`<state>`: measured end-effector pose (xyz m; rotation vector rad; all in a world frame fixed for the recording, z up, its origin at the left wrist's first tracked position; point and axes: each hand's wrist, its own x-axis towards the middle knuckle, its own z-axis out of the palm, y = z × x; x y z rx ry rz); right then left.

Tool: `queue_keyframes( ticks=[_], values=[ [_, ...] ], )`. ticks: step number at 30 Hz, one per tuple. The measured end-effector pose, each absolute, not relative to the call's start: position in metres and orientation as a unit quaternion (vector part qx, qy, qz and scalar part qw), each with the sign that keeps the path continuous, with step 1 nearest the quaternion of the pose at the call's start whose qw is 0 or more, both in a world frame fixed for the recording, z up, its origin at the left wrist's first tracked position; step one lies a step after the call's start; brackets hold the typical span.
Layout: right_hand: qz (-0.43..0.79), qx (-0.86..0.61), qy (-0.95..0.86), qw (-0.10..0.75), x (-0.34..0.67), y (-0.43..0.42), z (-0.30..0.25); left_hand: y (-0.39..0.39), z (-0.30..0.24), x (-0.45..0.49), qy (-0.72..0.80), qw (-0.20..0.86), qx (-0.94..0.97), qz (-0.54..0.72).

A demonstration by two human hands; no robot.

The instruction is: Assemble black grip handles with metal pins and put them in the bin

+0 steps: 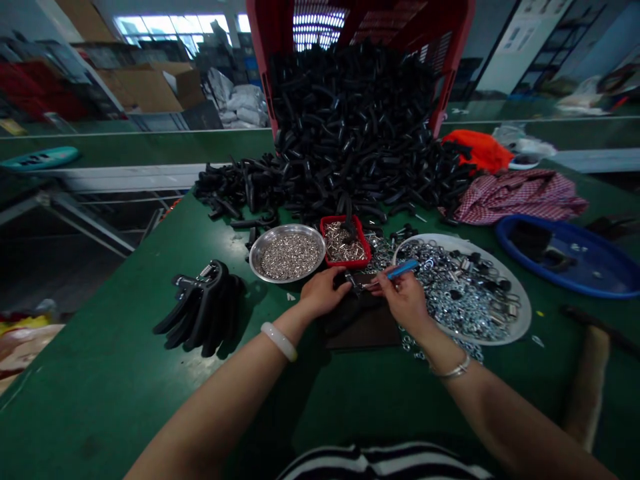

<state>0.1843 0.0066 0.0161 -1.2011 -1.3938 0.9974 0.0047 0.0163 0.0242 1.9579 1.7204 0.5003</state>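
Observation:
My left hand is closed on a small black plastic part over a dark mat on the green table. My right hand pinches a blue-handled tool, its tip pointing at that part. Just beyond the hands stand a round metal dish of small silver pieces and a small red tray of metal bits. Right of my right hand lies a white plate heaped with metal rings and fittings.
A big heap of black plastic handles spills from a tipped red crate at the back. A stack of assembled black grips lies left. A blue tray, checked cloth and orange item lie right.

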Motion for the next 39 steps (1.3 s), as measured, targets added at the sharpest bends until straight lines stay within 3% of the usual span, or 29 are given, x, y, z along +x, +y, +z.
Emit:
queue_keyframes(
  ticks=[7, 14, 19, 22, 32, 36, 39],
  values=[
    [0.391, -0.501, -0.592, 0.495, 0.178, 0.008, 0.013, 0.016, 0.024, 0.005, 0.625, 0.235, 0.719, 0.192],
    [0.231, -0.525, -0.690, 0.442, 0.173, 0.001, 0.013, 0.018, 0.016, -0.002, 0.596, 0.252, 0.733, 0.209],
    [0.340, -0.506, -0.562, 0.559, 0.163, 0.003, 0.005, 0.020, 0.010, -0.009, 0.544, 0.263, 0.766, 0.219],
    [0.380, -0.490, -0.519, 0.588, 0.161, 0.005, 0.002, 0.020, 0.010, -0.009, 0.547, 0.263, 0.765, 0.216],
    [0.382, -0.482, -0.526, 0.587, 0.164, 0.003, 0.004, 0.021, 0.012, -0.009, 0.548, 0.265, 0.763, 0.219],
    [0.333, -0.493, -0.597, 0.538, 0.166, 0.004, 0.006, 0.021, 0.009, -0.008, 0.548, 0.265, 0.761, 0.223],
    [0.360, -0.509, -0.578, 0.526, 0.167, 0.010, 0.008, 0.021, 0.008, -0.007, 0.550, 0.261, 0.761, 0.222]
  ],
)
